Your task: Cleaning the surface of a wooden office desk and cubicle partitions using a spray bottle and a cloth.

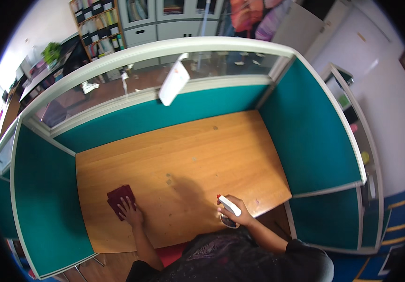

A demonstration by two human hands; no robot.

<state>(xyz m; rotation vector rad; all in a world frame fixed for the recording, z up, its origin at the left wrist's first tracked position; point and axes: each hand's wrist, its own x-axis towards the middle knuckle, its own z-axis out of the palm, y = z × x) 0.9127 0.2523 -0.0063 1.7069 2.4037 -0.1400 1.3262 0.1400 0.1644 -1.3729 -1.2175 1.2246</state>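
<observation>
My left hand (pixel 131 212) lies flat, fingers spread, on a folded maroon cloth (pixel 115 197). The cloth rests near the left end of a wood-grain desk top (pixel 146 158). In my right hand (pixel 242 210) is a spray bottle with a white trigger head (pixel 230 205) and a red nozzle tip. That nozzle points up and to the left, over the front right part of the desk. Below the head, the bottle's body is mostly hidden by my hand. Several small dark marks and worn spots show on the desk surface.
Teal partition panels (pixel 304 123) with pale frames enclose the desk on the left, back and right. A white holder (pixel 175 81) hangs on the back partition's glass. Beyond stand a bookshelf (pixel 98 26), grey cabinets (pixel 140 35) and a potted plant (pixel 51 53).
</observation>
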